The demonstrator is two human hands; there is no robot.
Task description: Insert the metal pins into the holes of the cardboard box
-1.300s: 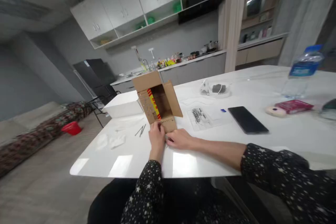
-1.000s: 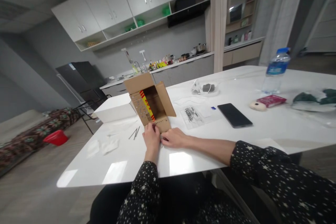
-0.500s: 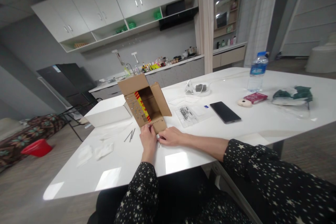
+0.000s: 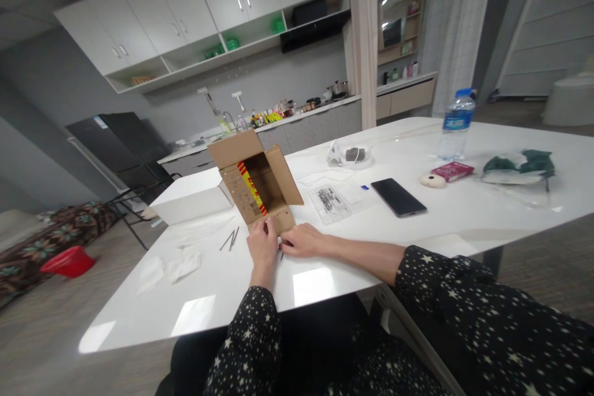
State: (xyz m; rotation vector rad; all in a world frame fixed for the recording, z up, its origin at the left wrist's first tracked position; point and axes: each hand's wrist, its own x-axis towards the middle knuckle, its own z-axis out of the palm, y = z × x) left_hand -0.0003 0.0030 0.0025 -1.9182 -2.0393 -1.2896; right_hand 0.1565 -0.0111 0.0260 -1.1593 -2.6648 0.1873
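The small brown cardboard box (image 4: pixel 257 184) lay on its side on the glossy white worktop (image 4: pixel 417 229), its open mouth turned toward the person and its flaps spread, so that the lowest flap rested flat where both hands could work on it. The left hand (image 4: pixel 262 242) sat curled with its fingertips pressed to that flap's near edge; the right hand (image 4: pixel 301 240) lay low just beside it, fingers drawn together at the same edge, though whether they pinched anything small could not be told. Two thin dark metal pins (image 4: pixel 230 239) lay near the left hand, a clear plastic bag of small parts (image 4: pixel 330 201) near the right.

Against half a second earlier, hands and box had hardly moved; only the view shifted slightly.
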